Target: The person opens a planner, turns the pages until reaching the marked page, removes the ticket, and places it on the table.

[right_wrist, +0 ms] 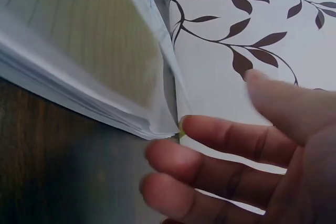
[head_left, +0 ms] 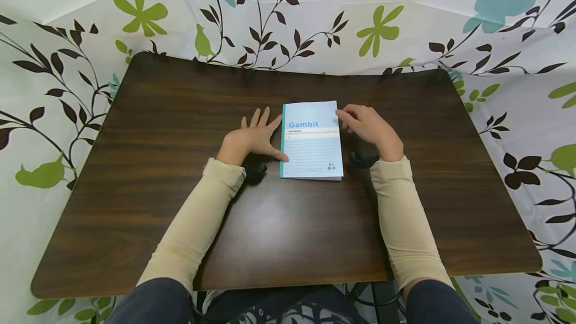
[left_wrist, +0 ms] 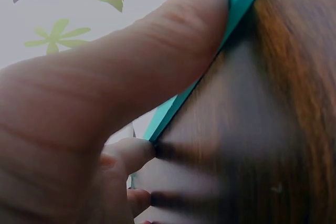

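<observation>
A thin notebook (head_left: pixel 311 156) with a pale blue and white "Gambit" cover and a teal spine lies on the dark wooden table. My left hand (head_left: pixel 253 140) is spread at its left side, the thumb on the cover's lower left edge and the index fingertip at the upper spine. The teal spine (left_wrist: pixel 176 103) runs past that thumb in the left wrist view. At the upper right corner is my right hand (head_left: pixel 371 126). Its wrist view shows the cover slightly raised over lined pages (right_wrist: pixel 89 40), the index fingertip (right_wrist: pixel 191 124) right at the corner and the thumb apart.
The wooden table (head_left: pixel 157 189) has a rounded front edge close to the person's body. A white curtain (head_left: pixel 315 29) with leaf and flower prints hangs behind and beside it. Dark straps with small devices sit under both wrists.
</observation>
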{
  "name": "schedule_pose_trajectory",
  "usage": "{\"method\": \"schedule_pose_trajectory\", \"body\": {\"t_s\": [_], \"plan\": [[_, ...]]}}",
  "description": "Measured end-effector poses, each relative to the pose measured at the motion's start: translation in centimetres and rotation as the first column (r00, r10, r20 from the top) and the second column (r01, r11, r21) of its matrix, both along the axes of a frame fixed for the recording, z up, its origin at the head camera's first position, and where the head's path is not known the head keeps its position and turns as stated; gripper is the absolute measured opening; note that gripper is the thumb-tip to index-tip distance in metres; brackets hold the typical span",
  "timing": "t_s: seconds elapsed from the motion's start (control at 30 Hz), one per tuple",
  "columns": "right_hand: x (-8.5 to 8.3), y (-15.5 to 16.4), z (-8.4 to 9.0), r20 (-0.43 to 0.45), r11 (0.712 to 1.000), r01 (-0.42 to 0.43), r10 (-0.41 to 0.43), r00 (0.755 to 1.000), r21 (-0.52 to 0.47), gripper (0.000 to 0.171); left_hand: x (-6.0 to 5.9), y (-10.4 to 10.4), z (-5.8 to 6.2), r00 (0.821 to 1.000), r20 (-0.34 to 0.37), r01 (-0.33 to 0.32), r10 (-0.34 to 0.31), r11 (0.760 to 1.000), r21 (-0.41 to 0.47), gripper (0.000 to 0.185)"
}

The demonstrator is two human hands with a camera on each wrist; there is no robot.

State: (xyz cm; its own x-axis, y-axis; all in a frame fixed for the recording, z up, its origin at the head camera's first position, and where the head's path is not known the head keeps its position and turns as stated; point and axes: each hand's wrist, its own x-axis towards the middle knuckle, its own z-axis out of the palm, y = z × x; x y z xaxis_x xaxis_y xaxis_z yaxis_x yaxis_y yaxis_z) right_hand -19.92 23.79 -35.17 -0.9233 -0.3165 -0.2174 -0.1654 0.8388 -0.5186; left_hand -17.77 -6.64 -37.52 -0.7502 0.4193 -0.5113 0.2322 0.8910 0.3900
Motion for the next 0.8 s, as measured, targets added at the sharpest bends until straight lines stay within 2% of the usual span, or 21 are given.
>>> {"method": "schedule_pose_trajectory", "body": {"t_s": [0.17,0.37,0.67,0.8], "plan": [[0.0,0.1,-0.4,0.043,0.999,-0.021,0.019,0.999,0.042,0.041,-0.1,0.2,0.1,1.0,0.014,0.0,0.0,1.0,-0.005,0.122],[0.0,-0.1,-0.4,0.047,1.0,-0.024,0.023,0.999,0.017,0.04,-0.1,0.2,0.3,1.0,0.012,0.003,-0.003,1.0,-0.01,0.121],[0.0,-1.0,-0.6,0.036,0.991,-0.038,0.043,0.998,-0.128,0.043,-0.4,0.1,0.1,0.999,0.022,0.026,-0.026,1.0,-0.007,0.12],[0.0,-1.7,-0.2,0.055,0.968,-0.005,0.019,0.998,-0.251,0.043,-0.5,-0.2,0.3,1.0,0.019,0.025,-0.024,1.0,-0.009,0.118]]}}
